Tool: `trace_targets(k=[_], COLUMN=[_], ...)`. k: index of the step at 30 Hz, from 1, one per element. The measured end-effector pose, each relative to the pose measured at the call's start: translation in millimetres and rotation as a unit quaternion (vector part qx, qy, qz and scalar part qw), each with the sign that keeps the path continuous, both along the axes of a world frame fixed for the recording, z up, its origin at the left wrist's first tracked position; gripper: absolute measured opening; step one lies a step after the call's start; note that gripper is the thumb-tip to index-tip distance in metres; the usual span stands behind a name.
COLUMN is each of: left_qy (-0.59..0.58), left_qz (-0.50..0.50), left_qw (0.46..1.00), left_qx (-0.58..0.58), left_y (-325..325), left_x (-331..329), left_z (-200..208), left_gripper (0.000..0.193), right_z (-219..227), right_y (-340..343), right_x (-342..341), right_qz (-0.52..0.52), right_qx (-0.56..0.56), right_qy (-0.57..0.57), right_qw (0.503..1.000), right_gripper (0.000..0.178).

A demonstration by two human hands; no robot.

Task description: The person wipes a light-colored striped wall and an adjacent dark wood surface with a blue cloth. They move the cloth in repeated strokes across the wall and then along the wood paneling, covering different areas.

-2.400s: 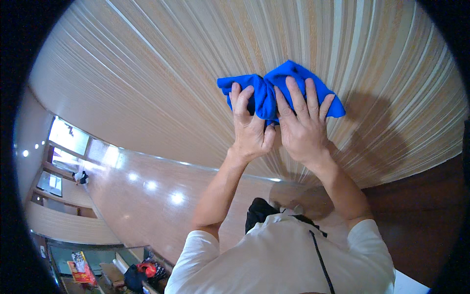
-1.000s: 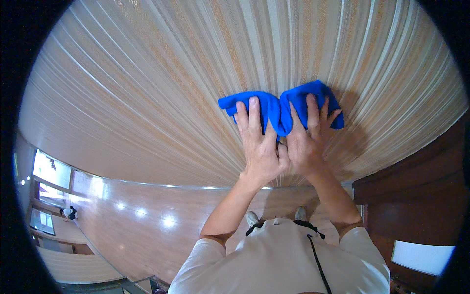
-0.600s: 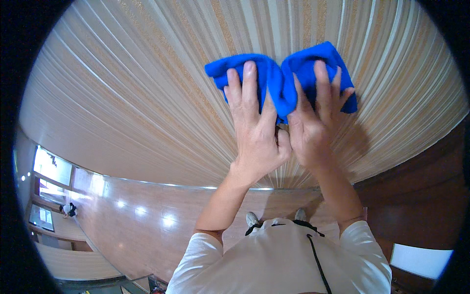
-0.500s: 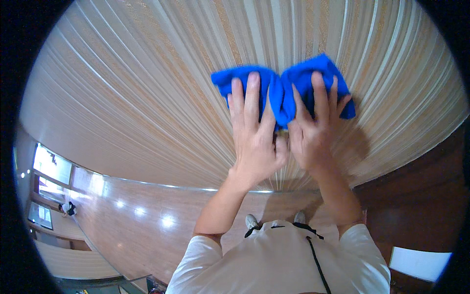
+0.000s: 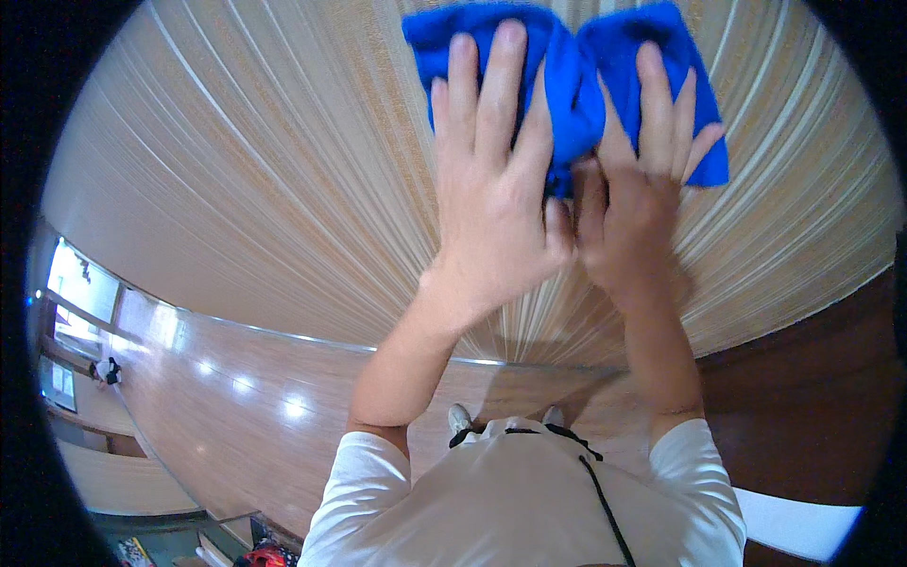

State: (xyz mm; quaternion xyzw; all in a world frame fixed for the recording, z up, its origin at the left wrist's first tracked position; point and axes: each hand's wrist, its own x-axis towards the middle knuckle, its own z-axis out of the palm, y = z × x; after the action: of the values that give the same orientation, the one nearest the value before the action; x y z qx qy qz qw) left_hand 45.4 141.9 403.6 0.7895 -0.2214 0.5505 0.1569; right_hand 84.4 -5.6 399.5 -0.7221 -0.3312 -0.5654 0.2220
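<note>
A bright blue cloth [image 5: 574, 99] lies against a striped beige wall [image 5: 312, 198], bunched into folds in the middle and spread toward both sides. My left hand [image 5: 487, 213] presses on its left half, fingers stretched out and apart. On the right half rests my right hand [image 5: 642, 213], its fingers also extended and spread; it is slightly blurred. The thumbs come close together below the cloth's lower edge. Both palms hang below the cloth, and the undersides of the fingers are hidden.
A shiny wood-look floor [image 5: 236, 378] runs along the wall's base. Dark brown panelling [image 5: 794, 406] stands at the right, with a white panel [image 5: 803, 524] below it. Far left are windows [image 5: 80, 279] and another person [image 5: 106, 370]. Assorted items [image 5: 265, 553] sit lower left.
Both hands have slid the blue cloth upward along the wall and a little to the right. The fingers stay spread on it.
</note>
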Motion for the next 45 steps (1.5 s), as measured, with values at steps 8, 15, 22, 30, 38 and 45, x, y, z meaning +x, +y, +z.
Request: trace_targets(k=[8,15,22,30,38,45], left_qy=[0.073,0.137,0.251,0.175,0.167,0.107], left_qz=[0.005,0.014,0.055,0.056,0.037,0.005], left_qw=[0.996,0.986,0.961,0.961,0.972,0.987], left_qx=[-0.058,-0.096,-0.098,-0.207,-0.161,-0.116], left_y=[13,29,43,44,58,53], left_x=[3,10,14,3,19,27], left_z=[-130,-272,-336,-274,-263,-183], left_gripper=[0.072,0.069,0.072,0.081,0.077,0.074], right_z=[-123,-246,-294,-245,-232,-163], right_y=[8,16,2,32,50,40], right_x=[3,11,29,12,21,21], right_qz=[-0.016,0.001,-0.003,-0.033,0.001,-0.017], right_qx=[-0.092,-0.132,-0.132,-0.008,-0.085,-0.038], right_qy=[0.100,0.140,0.208,0.237,0.194,0.147], right_qw=[0.991,0.981,0.969,0.971,0.977,0.988], right_gripper=[0.049,0.047,0.052,0.047,0.047,0.048])
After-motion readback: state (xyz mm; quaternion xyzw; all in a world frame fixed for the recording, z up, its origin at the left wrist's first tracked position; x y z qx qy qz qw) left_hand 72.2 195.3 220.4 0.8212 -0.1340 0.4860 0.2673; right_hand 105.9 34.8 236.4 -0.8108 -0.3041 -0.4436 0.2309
